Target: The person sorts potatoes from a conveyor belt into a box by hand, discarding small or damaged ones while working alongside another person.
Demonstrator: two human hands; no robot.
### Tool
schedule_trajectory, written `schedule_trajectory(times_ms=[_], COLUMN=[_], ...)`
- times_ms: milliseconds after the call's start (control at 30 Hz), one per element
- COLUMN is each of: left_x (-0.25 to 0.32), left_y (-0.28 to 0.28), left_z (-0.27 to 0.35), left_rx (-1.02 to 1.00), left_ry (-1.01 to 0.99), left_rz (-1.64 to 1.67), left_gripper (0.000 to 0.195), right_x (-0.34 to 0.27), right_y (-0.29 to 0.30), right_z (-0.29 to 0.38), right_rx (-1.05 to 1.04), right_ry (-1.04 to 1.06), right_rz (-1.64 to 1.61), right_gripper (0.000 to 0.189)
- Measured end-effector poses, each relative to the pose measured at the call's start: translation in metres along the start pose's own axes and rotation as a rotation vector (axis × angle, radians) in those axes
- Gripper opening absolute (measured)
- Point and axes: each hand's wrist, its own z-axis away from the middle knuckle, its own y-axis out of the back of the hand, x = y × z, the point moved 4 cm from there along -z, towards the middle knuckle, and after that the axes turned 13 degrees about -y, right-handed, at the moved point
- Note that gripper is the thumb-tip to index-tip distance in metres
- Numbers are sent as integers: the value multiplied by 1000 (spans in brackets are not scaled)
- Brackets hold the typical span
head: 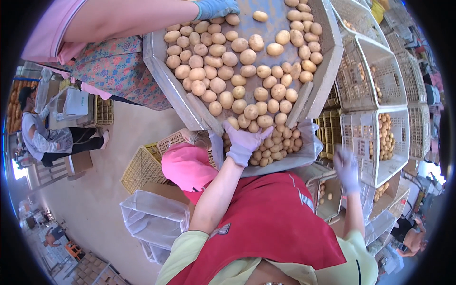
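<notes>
My left hand point(245, 140), in a pale lilac glove, rests with fingers spread against potatoes point(264, 121) at the narrow outlet of a metal sorting chute point(171, 82). Below the outlet, a container lined with a translucent plastic bag point(285, 164) holds many small potatoes point(272, 148). On the right, my right hand point(346, 167), gloved alike, is raised beside a white plastic crate point(374, 178); it is blurred and its fingers look curled. Whether it holds anything cannot be told. Many potatoes lie spread over the chute's bed.
A co-worker's blue-gloved hand point(217, 8) reaches over the chute's far left. White crates with potatoes point(385, 137) line the right. Yellow crates point(140, 167) and a plastic-lined box point(156, 210) stand on the left floor. Other people are farther off.
</notes>
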Motion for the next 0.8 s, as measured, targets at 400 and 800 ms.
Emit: schedule_trajectory(times_ms=[400,800], left_x=[10,24], left_y=[3,20], left_z=[-3,-20], left_rx=[-72,-246], left_ry=[-2,-497], left_rz=[9,-1375], left_gripper=[65,89], right_x=[-298,-238], right_y=[-37,-40], right_z=[-276,-171], right_rx=[-23,-1014], right_ry=[260,94], right_rz=[126,-1891], right_gripper=[54,49])
